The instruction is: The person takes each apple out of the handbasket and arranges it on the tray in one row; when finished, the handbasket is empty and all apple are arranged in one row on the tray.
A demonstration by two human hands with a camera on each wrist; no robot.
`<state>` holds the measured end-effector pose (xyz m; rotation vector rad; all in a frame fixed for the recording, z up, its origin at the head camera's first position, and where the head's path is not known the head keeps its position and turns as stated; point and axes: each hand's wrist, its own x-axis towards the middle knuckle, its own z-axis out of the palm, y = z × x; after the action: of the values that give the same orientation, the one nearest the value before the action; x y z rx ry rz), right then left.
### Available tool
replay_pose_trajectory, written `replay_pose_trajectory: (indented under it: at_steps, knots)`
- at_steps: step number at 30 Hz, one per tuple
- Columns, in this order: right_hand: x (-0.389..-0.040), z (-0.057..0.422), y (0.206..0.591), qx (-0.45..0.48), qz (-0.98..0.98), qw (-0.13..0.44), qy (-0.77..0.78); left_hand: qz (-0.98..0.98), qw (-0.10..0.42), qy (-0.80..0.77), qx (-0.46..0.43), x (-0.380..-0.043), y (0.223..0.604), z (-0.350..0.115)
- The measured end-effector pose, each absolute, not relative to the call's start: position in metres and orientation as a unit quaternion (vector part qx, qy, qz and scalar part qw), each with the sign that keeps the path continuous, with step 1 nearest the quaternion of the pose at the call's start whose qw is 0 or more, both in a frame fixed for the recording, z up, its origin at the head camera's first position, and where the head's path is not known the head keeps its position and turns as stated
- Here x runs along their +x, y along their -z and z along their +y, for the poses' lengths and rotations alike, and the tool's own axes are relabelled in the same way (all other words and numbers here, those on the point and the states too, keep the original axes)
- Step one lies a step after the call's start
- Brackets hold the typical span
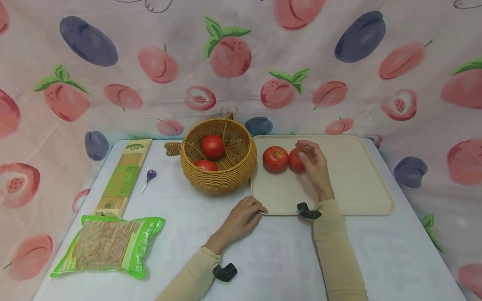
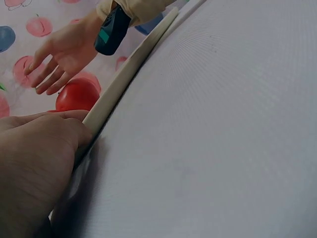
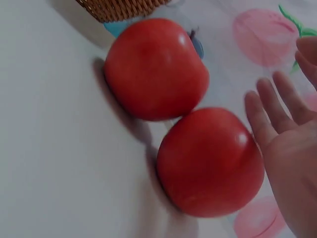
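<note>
Two red tomatoes sit side by side, touching, near the left end of a cream tray (image 1: 357, 179): a left tomato (image 1: 275, 159) and a right tomato (image 1: 296, 160). My right hand (image 1: 314, 167) is at the right tomato's far side, fingers extended; the right wrist view shows its palm turned toward that tomato (image 3: 210, 163), not wrapped around it. At the tray's near left corner, my left hand (image 1: 241, 219) holds the rim, with fingers over it and thumb along the outside. A wicker basket (image 1: 216, 179) left of the tray contains two more tomatoes (image 1: 213, 146).
To the left lie a pack of noodles (image 1: 122, 177), a wrapped lollipop (image 1: 151, 174) and a green-edged bag of brown strips (image 1: 105, 246). A fruit-print curtain (image 1: 233, 92) hangs behind the white table (image 1: 278, 259). The basket stands against the tray's left side.
</note>
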<state>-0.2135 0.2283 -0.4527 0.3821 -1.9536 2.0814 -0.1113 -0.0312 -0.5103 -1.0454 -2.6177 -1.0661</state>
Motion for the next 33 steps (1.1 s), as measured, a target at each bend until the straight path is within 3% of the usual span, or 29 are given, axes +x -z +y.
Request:
replay_pose_trajectory:
  at_steps: [14,22,33]
  knots:
    - [-0.214,0.196,0.442,0.185,-0.68,0.069,-0.706,-0.867,0.058,0.354,-0.347,-0.112,0.51,-0.031]
    - [-0.216,0.188,0.437,0.216,-0.714,0.077,-0.661,-0.868,0.058,0.353,-0.343,-0.111,0.509,-0.031]
    - [-0.205,0.169,0.401,0.237,-0.756,0.027,-0.609,-0.865,0.061,0.359,-0.345,-0.111,0.511,-0.031]
